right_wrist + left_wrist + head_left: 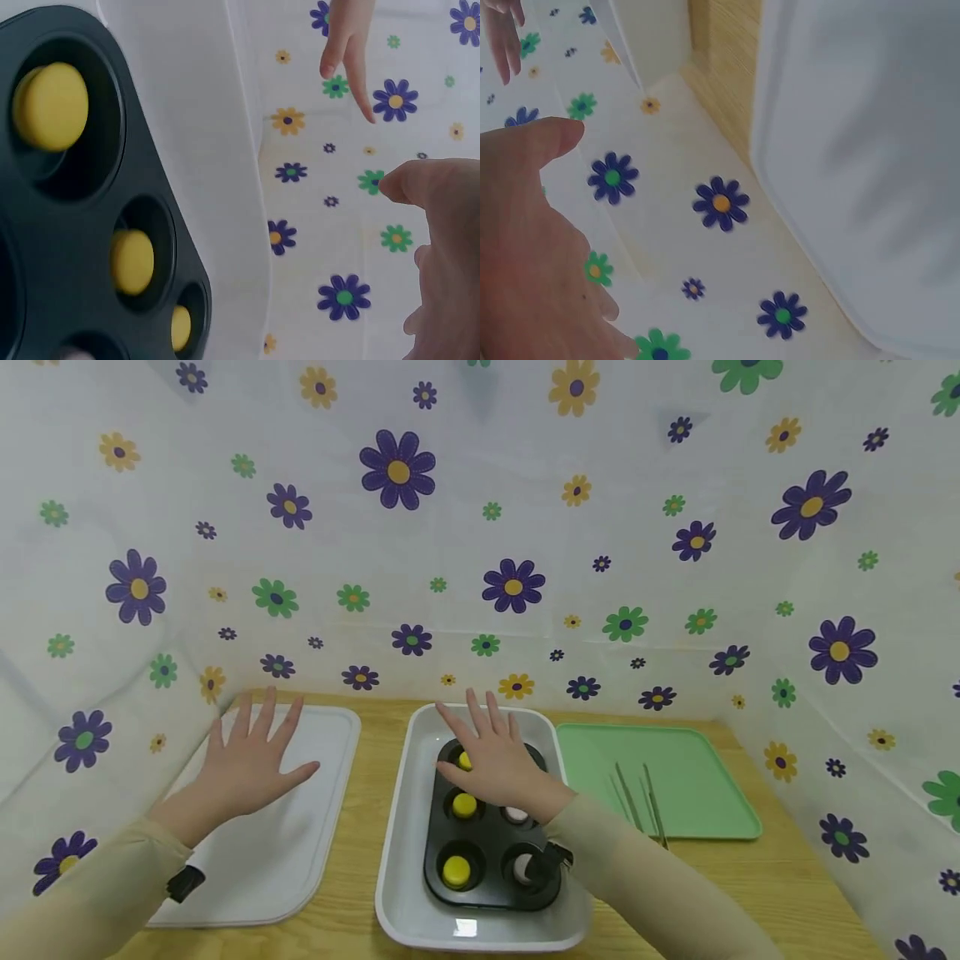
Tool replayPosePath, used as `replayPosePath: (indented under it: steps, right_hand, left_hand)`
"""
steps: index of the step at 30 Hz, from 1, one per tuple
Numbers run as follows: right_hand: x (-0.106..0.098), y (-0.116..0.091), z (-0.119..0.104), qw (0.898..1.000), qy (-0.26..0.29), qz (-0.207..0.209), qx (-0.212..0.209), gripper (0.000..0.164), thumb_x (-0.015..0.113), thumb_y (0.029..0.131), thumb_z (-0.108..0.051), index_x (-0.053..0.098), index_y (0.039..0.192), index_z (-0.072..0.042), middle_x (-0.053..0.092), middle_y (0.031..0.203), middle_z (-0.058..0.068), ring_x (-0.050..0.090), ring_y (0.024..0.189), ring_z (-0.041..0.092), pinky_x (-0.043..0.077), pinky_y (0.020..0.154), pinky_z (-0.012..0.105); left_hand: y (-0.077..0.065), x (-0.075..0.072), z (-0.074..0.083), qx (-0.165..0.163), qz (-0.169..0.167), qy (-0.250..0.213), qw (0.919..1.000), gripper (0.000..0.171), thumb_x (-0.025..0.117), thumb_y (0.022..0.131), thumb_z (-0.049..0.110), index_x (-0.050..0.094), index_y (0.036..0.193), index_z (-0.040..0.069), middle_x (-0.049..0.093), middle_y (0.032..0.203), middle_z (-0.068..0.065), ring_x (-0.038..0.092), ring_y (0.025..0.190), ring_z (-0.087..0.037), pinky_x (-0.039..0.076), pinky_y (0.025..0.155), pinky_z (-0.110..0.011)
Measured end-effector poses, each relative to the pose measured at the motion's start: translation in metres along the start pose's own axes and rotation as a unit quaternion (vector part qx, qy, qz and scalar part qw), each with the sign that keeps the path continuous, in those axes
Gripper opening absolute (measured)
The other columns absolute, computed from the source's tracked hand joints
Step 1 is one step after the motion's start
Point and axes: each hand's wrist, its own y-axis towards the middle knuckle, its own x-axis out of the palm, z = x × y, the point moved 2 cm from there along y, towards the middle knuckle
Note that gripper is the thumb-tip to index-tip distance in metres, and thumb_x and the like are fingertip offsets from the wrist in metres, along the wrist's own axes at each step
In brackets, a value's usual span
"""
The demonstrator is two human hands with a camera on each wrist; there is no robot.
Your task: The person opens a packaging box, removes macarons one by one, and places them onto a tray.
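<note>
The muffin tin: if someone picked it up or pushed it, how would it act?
The muffin tin is probably stiff, judging by its moulded shape. Pushed, it would likely slide rather than tip, since it lies flat in the deep tray. If tilted, the yellow pieces might shift, being smaller than their cups.

I get soft, fairly even light in the head view, with a small bright glare on the white tub [405,860], on the near side of the right hand [495,764]. Blurry finger-shaped shadows cross the white tray [855,97] beside the left hand [540,255]. Both wrist views look dimmer.
</note>
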Motion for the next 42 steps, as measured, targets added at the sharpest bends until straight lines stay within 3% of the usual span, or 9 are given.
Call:
replayPosePath:
  steps: [5,12,20,27,36,42]
  right_hand:
    - [-0.015,-0.022,0.022,0.999,-0.010,0.021,0.023,0.078,0.053,0.097,-0.053,0.009,0.159,-0.037,-0.007,0.168,0.008,-0.012,0.153,0.036,0.001,0.119,0.069]
    - [-0.026,-0.050,0.052,0.997,-0.022,0.044,0.061,0.077,0.055,0.096,-0.052,0.013,0.159,-0.036,-0.004,0.168,0.010,-0.010,0.153,0.039,0.001,0.115,0.075]
    - [-0.031,-0.075,0.089,0.990,-0.050,0.089,0.098,0.078,0.059,0.095,-0.048,0.017,0.159,-0.033,0.006,0.166,0.017,-0.001,0.151,0.046,0.006,0.110,0.081]
    - [-0.037,-0.101,0.119,0.985,-0.063,0.088,0.137,0.082,0.058,0.095,-0.049,0.011,0.160,-0.033,0.004,0.165,0.022,-0.002,0.150,0.050,0.004,0.108,0.082]
    - [-0.035,-0.128,0.139,0.980,-0.066,0.071,0.173,0.084,0.060,0.094,-0.046,0.013,0.160,-0.026,0.005,0.164,0.027,0.002,0.146,0.056,0.006,0.106,0.083]
    - [-0.033,-0.142,0.150,0.978,-0.071,0.059,0.187,0.086,0.061,0.093,-0.046,0.014,0.160,-0.021,0.005,0.163,0.028,0.003,0.146,0.057,0.011,0.106,0.082]
  left_hand:
    - [0.005,-0.001,0.027,0.017,0.002,0.015,0.9998,0.094,0.054,0.091,0.063,0.013,0.160,0.013,0.001,0.164,-0.027,0.000,0.146,-0.058,0.004,0.107,-0.083]
    - [0.003,-0.002,0.048,0.030,0.013,0.023,0.9992,0.093,0.055,0.090,0.062,0.014,0.160,0.016,0.004,0.164,-0.025,0.003,0.147,-0.056,0.007,0.106,-0.083]
    - [0.005,-0.011,0.063,0.035,0.016,0.021,0.9991,0.094,0.052,0.091,0.065,0.008,0.161,0.019,0.004,0.165,-0.024,0.002,0.147,-0.055,0.007,0.107,-0.083]
    - [0.009,-0.014,0.074,0.022,0.012,0.002,0.9997,0.094,0.050,0.093,0.063,0.004,0.161,0.018,0.000,0.165,-0.025,-0.003,0.148,-0.054,0.002,0.108,-0.082]
    - [0.006,0.002,0.081,0.024,0.004,-0.011,0.9997,0.090,0.049,0.093,0.063,0.010,0.161,0.017,0.003,0.164,-0.025,-0.002,0.148,-0.053,0.003,0.107,-0.083]
    - [0.005,0.013,0.082,0.030,0.005,-0.014,0.9994,0.089,0.049,0.093,0.063,0.012,0.160,0.017,0.007,0.164,-0.025,0.003,0.148,-0.054,0.009,0.107,-0.082]
